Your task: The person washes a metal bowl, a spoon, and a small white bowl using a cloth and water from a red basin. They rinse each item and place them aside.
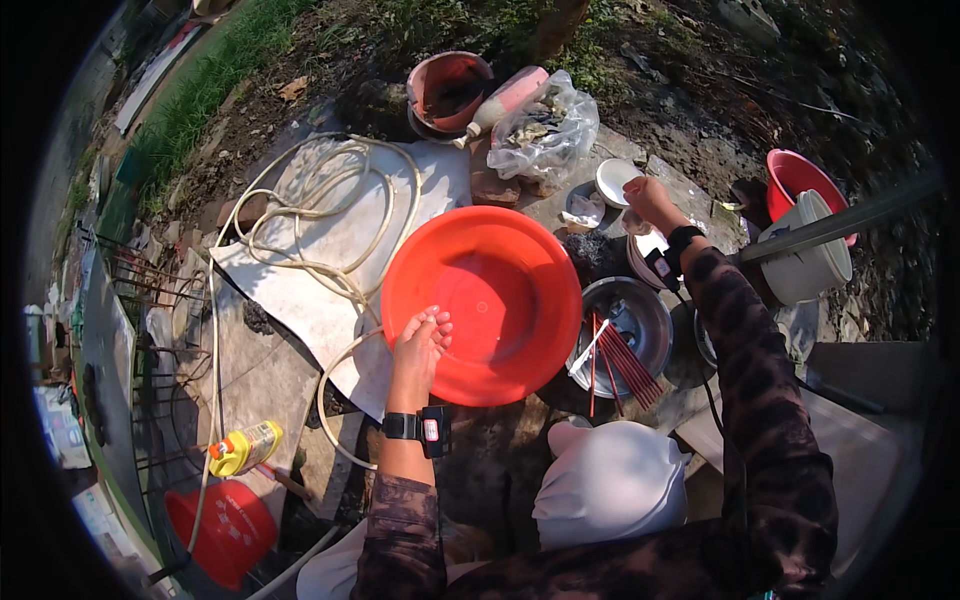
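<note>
A large red plastic basin (482,379) sits in front of me; its inside looks wet. My left hand (424,337) is over its lower left rim, fingers loosely bent and holding nothing. My right hand (651,201) is reached out beside a small white bowl (616,180), fingers curled; whether it grips anything is unclear. Below that hand stands another light bowl (639,251), partly covered by my wrist. Dark red chopsticks (622,364) and a white utensil (589,349) lie across a metal basin (660,319). A dark scouring pad (592,251) is close to the red basin's right rim.
A coiled pale hose (300,262) lies on a white board (442,176). Behind are a pink bucket (450,90), a pink-and-white bottle (510,97) and a plastic bag (547,135). A white bucket (810,255) stands right; a yellow bottle (251,448) and red basin (225,532) lower left.
</note>
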A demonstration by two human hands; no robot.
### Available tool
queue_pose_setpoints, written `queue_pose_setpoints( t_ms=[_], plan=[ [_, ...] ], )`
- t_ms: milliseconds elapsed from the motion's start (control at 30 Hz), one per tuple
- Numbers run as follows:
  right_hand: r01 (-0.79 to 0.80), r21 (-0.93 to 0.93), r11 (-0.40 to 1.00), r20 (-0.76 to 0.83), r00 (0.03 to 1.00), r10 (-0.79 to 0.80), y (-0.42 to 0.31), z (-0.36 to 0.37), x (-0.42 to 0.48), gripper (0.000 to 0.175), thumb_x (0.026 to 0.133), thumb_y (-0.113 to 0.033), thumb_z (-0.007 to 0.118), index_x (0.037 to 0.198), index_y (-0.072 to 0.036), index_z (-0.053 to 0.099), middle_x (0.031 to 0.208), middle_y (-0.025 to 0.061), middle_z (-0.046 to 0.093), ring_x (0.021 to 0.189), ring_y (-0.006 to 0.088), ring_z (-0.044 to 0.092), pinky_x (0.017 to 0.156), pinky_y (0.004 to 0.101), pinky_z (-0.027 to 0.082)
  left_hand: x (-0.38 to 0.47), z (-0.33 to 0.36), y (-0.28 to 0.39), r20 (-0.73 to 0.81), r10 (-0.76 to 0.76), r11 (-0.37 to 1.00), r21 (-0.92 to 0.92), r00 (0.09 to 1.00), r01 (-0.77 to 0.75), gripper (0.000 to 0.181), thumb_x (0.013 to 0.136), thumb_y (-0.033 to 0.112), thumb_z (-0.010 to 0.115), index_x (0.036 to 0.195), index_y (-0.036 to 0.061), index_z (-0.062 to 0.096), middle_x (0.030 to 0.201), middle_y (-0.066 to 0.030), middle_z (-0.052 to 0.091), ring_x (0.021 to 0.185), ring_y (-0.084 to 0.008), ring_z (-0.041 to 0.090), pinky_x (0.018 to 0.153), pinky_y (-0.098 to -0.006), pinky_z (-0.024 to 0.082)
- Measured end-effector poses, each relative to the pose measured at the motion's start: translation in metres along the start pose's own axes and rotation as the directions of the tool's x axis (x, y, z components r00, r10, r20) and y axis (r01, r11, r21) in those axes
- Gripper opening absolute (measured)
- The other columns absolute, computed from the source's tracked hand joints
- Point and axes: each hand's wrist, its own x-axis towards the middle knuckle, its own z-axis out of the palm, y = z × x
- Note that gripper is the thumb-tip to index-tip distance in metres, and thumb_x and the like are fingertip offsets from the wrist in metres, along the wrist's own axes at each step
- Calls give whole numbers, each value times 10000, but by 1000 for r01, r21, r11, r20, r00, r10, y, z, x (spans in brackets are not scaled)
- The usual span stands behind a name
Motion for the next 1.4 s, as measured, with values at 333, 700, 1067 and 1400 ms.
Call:
queue_pose_setpoints(
  t_ms=[333,700,1067,1400],
  plan=[
    [28,-615,788,28,1000,-13,2,66,50,252,915,-193,607,987,-20,776,1051,236,742,987,413,726,852,496,580,-31,-7,-9,-19,-92,995,-29,996,92,295,1031,198,622,1290,60,594,1201,-85,675,1057,-193,657,919,-343,530],
    [427,-485,763,155,901,-406,-68,19,17,265,919,-273,652,886,-24,736,846,221,715,825,411,710,745,514,565,-43,25,8,211,-137,968,-180,968,176,502,1046,344,617,1442,66,486,1280,-121,642,1145,-222,642,984,-373,526],
    [944,98,314,588,200,-784,-274,84,-154,275,788,-120,723,1053,-49,717,988,133,703,886,330,722,758,421,600,-38,39,32,187,38,883,-466,982,55,659,1008,440,655,1521,123,390,1428,-136,537,1291,-287,571,1043,-474,544],
    [-22,675,738,590,617,-521,-388,67,-138,305,1097,-336,542,1209,-57,595,823,-30,600,724,7,593,548,202,476,-63,-35,27,-56,309,895,-321,949,-310,744,1012,572,573,1533,86,359,1465,-113,521,1268,-257,609,1029,-429,564]
  ],
)
